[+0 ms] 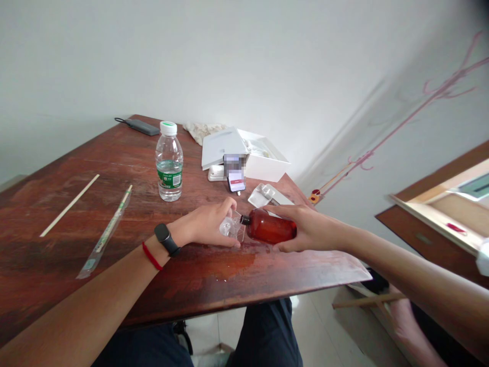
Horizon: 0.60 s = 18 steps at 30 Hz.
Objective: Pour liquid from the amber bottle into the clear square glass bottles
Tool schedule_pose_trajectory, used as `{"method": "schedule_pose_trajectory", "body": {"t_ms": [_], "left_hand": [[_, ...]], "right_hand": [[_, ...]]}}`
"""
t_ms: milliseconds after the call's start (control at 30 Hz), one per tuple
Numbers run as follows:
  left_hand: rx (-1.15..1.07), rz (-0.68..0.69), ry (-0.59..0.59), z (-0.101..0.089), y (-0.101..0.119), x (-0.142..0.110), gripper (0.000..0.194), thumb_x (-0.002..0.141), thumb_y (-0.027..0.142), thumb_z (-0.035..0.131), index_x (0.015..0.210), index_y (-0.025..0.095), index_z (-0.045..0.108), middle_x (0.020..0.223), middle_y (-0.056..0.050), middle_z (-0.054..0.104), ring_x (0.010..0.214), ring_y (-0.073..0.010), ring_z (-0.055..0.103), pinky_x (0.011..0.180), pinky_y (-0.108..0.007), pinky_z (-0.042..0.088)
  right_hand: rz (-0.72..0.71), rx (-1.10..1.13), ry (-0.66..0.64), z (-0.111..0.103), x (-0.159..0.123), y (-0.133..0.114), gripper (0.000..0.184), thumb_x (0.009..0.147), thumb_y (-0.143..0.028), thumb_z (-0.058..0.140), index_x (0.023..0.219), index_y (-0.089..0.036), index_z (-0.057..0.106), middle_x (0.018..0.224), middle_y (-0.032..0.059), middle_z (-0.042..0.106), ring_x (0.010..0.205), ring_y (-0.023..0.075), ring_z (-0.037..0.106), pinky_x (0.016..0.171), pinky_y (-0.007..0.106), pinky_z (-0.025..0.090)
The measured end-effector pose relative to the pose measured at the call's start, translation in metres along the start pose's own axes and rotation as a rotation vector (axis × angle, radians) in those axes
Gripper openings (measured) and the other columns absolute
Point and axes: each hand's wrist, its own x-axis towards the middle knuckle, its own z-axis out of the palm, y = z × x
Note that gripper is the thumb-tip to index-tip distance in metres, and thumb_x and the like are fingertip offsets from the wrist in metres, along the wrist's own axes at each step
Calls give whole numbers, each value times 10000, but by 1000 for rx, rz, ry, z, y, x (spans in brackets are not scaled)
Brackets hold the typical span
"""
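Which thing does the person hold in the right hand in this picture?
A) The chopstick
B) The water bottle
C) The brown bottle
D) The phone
C. The right hand wraps around the brown bottle, which is held almost level with its neck toward the left hand, and that hand holds a clear plastic piece.

We get a bright, evenly lit scene with soft shadows, pale glare along the worktop (317, 262), strong wide-angle bending toward the edges, and dark blur in the top-right corner.
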Motion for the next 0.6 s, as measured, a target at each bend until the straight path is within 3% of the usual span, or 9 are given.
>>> {"method": "schedule_pose_trajectory", "body": {"t_ms": [367,600], "left_hand": [[5,27,11,2,-3,1,768,672,572,938,1190,244,474,1205,-96,745,1030,-352,760,798,-380,522],[14,15,-3,1,0,0,745,693,551,931,1190,241,471,1230,-114,748,1055,-361,760,829,-386,535]], "right_hand": [[-10,-2,7,-1,0,-2,852,786,-514,851,1553,-255,585,1440,120,728,1271,395,707,1109,505,534],[6,22,-17,-2,0,-2,805,789,-480,845,1522,-248,605,1415,123,737,1232,384,725,1047,479,563]]}}
